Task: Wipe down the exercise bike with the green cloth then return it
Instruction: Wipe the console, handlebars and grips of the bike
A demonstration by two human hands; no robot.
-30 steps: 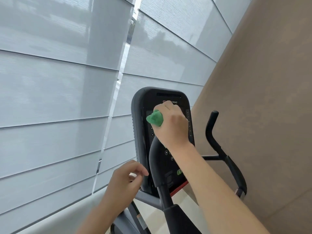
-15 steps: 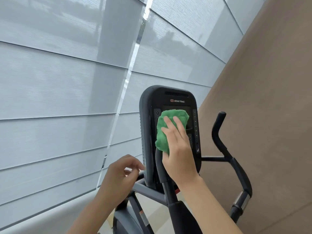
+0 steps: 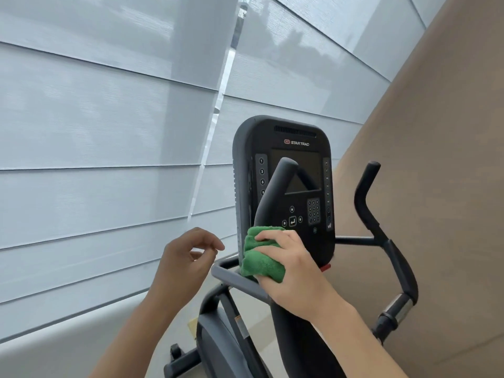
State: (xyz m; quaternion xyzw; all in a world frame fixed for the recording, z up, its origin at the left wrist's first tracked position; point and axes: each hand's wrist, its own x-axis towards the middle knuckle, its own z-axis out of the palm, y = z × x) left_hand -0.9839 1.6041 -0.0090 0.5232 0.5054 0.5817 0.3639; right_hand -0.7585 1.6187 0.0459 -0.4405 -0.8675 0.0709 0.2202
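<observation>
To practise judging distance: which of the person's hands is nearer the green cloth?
Right. The right hand grips the green cloth against the console's lower edge; the left hand hovers apart, to the cloth's left.

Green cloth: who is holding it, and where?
The right hand grips the bunched green cloth around its middle, against the console's bottom edge. The left hand holds nothing.

The console (image 3: 297, 192) stands upright at the middle, the blinds (image 3: 109, 132) behind it and to its left, the wall (image 3: 436, 186) to its right. One handlebar (image 3: 272, 192) rises in front of the console; another handlebar (image 3: 368, 203) rises to its right. The cloth (image 3: 259, 257) lies against the console's lower left edge under the right hand (image 3: 294, 271). The left hand (image 3: 185, 260) hangs left of the cloth, apart from it.
</observation>
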